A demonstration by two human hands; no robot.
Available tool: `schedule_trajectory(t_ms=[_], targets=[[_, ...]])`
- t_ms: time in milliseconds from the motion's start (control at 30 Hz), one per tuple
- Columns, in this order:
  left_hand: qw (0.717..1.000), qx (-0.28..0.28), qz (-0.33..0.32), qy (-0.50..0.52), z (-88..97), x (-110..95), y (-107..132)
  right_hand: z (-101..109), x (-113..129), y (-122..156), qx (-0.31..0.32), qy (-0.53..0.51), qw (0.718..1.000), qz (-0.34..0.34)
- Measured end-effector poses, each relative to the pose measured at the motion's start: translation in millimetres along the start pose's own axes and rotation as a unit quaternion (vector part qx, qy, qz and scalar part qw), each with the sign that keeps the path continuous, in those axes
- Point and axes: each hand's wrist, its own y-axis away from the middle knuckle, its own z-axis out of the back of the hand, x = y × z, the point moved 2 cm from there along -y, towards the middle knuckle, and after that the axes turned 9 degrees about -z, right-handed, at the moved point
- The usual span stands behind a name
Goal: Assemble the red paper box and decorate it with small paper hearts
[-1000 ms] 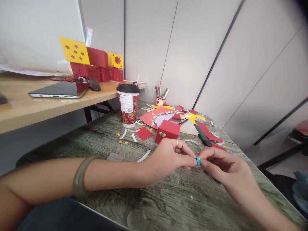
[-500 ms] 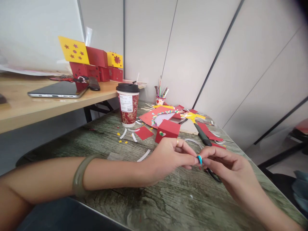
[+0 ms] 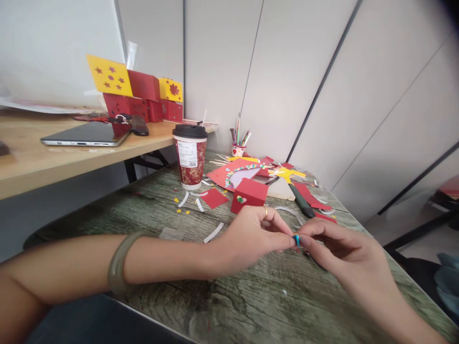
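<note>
A small blue piece [image 3: 297, 240], perhaps a sticker or bit of paper, is pinched between the fingertips of both hands above the table. My left hand [image 3: 256, 234], with a ring on one finger, grips it from the left. From the other side, the thumb and forefinger of my right hand [image 3: 339, 246] close on it. Just behind my left hand stands a red paper box [image 3: 250, 195] with green and pale pieces on its front. Black scissor handles [image 3: 317, 262] lie partly hidden beneath my right hand.
A lidded paper cup [image 3: 191, 157] stands at the table's back left, near the wooden desk [image 3: 150, 143]. Red and yellow paper, white strips [image 3: 214, 232] and a dark-handled cutter [image 3: 301, 200] lie behind my hands. A decorated pen cup [image 3: 238, 150] is by the wall.
Both hands stay nearly in place. The blue piece has turned slightly between the fingertips, showing a narrower side, and the right fingers have shifted a little.
</note>
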Motion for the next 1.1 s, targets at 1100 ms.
schedule_trajectory(t_ms=[1100], targets=[[1.000,0.004,0.016,0.002,-0.6,4.0,0.5,1.9,2.5,2.7,-0.038,0.134,0.966,0.216]])
